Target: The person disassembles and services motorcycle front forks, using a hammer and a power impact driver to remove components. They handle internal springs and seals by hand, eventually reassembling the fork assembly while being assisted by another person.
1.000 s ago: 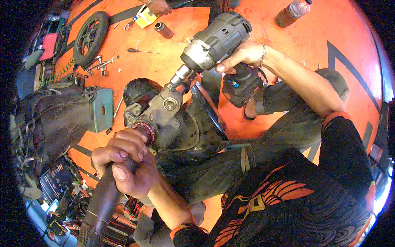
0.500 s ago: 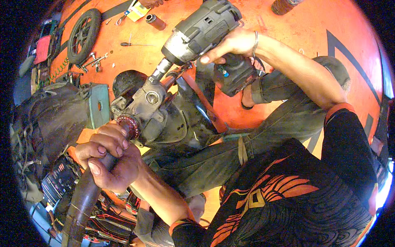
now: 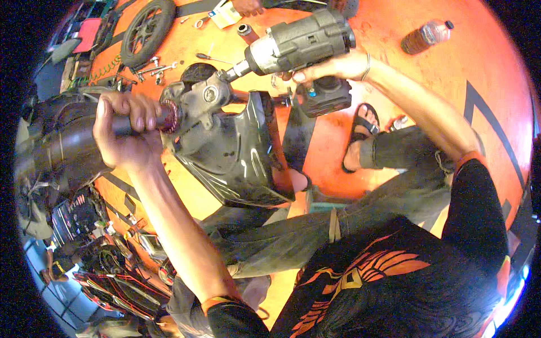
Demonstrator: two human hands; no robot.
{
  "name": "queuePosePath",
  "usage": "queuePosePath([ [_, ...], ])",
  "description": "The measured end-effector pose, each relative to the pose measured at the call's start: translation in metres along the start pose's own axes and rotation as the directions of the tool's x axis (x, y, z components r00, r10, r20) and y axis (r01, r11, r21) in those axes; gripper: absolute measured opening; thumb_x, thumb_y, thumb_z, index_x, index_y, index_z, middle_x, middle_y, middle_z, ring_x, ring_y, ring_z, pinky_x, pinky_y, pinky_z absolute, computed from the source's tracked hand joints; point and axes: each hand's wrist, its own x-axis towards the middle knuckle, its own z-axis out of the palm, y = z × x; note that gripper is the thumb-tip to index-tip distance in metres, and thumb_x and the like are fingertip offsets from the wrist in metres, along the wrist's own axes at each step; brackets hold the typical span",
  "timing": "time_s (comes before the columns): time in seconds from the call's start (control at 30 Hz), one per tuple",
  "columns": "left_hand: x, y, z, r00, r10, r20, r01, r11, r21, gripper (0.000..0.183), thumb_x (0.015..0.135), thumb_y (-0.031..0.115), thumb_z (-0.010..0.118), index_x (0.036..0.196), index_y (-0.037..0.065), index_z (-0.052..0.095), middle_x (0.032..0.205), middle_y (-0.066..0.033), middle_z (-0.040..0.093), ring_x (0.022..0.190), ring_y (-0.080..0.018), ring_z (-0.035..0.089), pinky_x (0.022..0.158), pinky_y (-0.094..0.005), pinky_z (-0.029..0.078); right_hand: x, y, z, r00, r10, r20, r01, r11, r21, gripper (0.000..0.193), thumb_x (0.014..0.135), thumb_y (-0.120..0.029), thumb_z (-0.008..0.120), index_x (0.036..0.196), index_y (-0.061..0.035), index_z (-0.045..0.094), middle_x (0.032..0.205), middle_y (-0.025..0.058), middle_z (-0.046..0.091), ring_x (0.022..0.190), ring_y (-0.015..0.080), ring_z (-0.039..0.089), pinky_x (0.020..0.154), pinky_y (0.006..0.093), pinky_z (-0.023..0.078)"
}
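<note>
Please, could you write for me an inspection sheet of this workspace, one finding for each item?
Surface: orange floor with dark stripes.
Work things: dark tube, grey metal part, black panel; power tool, its tip apparently meeting that part.
Clutter: wheel, metal tools, screwdriver, bottle.
Hands: left hand closed around the tube; right hand gripping the power tool.
Cables: coiled green cord; red strands lower left, possibly cables.
Surroundings: another person's hand near a packet, top.
</note>
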Motion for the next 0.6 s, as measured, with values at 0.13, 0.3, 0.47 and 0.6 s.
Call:
queuePosePath([
  [0.13,0.043,-0.005,0.003,0.999,-0.013,-0.053,0.017,0.997,0.075,0.032,0.093,0.036,0.05,0.073,0.011,0.044,0.052,-0.0007,0.037,0.046,-0.0145,0.036,0.053,-0.0316,0.036,0.018,0.024,-0.006,0.997,0.015,-0.075,-0.013,1.0,0.027,0.026,0.085,-0.015,0.072,0.109,-0.0057,0.068,0.1,0.0052,0.07,0.083,0.0131,0.064,0.071,0.0291,0.053],
  [0.3,0.103,-0.019,0.007,0.997,-0.071,-0.035,0.073,0.995,0.068,0.032,0.091,0.036,0.055,0.071,0.012,0.046,0.05,0.0004,0.035,0.046,-0.0141,0.036,0.053,-0.0314,0.035,0.019,0.033,-0.004,0.978,-0.066,-0.198,0.083,0.993,0.08,0.032,0.086,-0.017,0.072,0.114,-0.0046,0.065,0.101,0.0069,0.07,0.086,0.0146,0.065,0.072,0.0309,0.054],
  [0.47,0.14,-0.042,0.017,0.995,-0.095,-0.026,0.097,0.988,0.12,0.027,0.091,0.031,0.054,0.073,0.012,0.046,0.054,0.0013,0.032,0.048,-0.0142,0.034,0.057,-0.0329,0.034,0.008,0.045,-0.008,0.961,-0.05,-0.271,0.081,0.991,0.105,0.034,0.089,-0.016,0.067,0.12,-0.0021,0.062,0.106,0.008,0.069,0.094,0.016,0.065,0.078,0.0317,0.053],
  [0.6,0.162,-0.044,0.021,0.983,-0.169,-0.076,0.176,0.98,0.089,0.026,0.09,0.031,0.056,0.074,0.013,0.047,0.054,0.001,0.032,0.049,-0.014,0.033,0.056,-0.0321,0.034,0.01,0.044,-0.01,0.949,-0.051,-0.311,0.103,0.983,0.152,0.036,0.088,-0.021,0.07,0.118,-0.0027,0.063,0.104,0.0068,0.07,0.089,0.0118,0.063,0.079,0.0285,0.051],
])
